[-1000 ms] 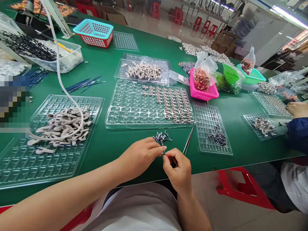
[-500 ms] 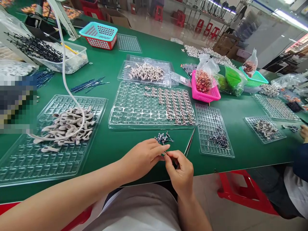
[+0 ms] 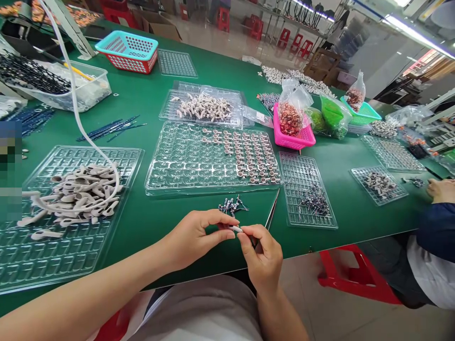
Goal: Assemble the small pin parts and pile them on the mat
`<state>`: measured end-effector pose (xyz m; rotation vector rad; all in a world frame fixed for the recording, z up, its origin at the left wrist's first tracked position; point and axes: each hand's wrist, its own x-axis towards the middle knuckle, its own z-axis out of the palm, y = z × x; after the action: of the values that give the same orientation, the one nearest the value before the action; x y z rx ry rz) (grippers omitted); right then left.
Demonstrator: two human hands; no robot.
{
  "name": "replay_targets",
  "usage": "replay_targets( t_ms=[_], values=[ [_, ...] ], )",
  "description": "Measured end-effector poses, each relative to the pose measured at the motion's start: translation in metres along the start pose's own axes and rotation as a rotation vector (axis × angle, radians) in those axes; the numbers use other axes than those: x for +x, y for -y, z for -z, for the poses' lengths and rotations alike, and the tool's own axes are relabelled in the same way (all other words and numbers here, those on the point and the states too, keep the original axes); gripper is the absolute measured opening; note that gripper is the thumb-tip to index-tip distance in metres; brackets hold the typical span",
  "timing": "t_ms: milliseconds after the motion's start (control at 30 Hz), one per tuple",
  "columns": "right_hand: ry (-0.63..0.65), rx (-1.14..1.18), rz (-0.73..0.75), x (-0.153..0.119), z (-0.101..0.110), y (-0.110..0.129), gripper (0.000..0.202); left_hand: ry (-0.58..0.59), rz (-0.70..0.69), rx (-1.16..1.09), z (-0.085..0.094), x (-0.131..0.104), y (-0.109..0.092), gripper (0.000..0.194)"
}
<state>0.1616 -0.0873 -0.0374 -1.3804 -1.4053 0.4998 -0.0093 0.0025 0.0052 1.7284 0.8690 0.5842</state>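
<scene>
A small whitish piece (image 3: 236, 228) is pinched between both hands near the table's front edge. My left hand (image 3: 199, 234) has thumb and fingertips on its left end. At its right end, the fingertips of my right hand (image 3: 262, 251) are pressed together. Tweezers (image 3: 273, 208) slant up beside my right hand, their rear part hidden by it. Just beyond the hands lies a cluster of small metallic parts (image 3: 232, 205). Behind that, a large clear tray (image 3: 185, 161) has rows of small grey-and-brown pieces in its right part.
On the left, a clear tray (image 3: 124, 161) bears a heap of grey pieces under a white tube (image 3: 76, 104). Clear tray (image 3: 292, 218) with dark parts lies right. A pink basket (image 3: 295, 140) stands behind it. Another person's hand (image 3: 441, 191) is at far right.
The view has shifted slightly, so the table's objects appear further left. My left thumb and fingers have spread more around the whitish piece, which now shows between both hands.
</scene>
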Motion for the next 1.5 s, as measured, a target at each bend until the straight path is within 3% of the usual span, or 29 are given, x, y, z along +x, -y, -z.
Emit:
replay_targets(
  t_ms=[733, 967, 1133, 1400, 1500],
  values=[
    [0.014, 0.039, 0.066, 0.001, 0.0, -0.002, 0.018, -0.053, -0.325, 0.103, 0.0, -0.001, 0.013, 0.018],
    [0.015, 0.03, -0.056, 0.001, 0.0, 0.001, 0.007, -0.02, -0.206, 0.111, -0.001, -0.004, 0.006, 0.021],
    [0.012, 0.011, -0.138, 0.002, 0.0, 0.002, 0.012, -0.003, -0.166, 0.132, -0.001, -0.007, 0.0, 0.034],
    [0.042, -0.048, -0.084, 0.006, -0.001, 0.004, 0.017, -0.095, -0.174, 0.196, -0.005, -0.007, -0.006, 0.016],
    [0.039, -0.087, -0.029, 0.005, 0.001, 0.001, 0.012, -0.153, -0.159, 0.28, 0.003, -0.009, -0.016, 0.015]
  ],
)
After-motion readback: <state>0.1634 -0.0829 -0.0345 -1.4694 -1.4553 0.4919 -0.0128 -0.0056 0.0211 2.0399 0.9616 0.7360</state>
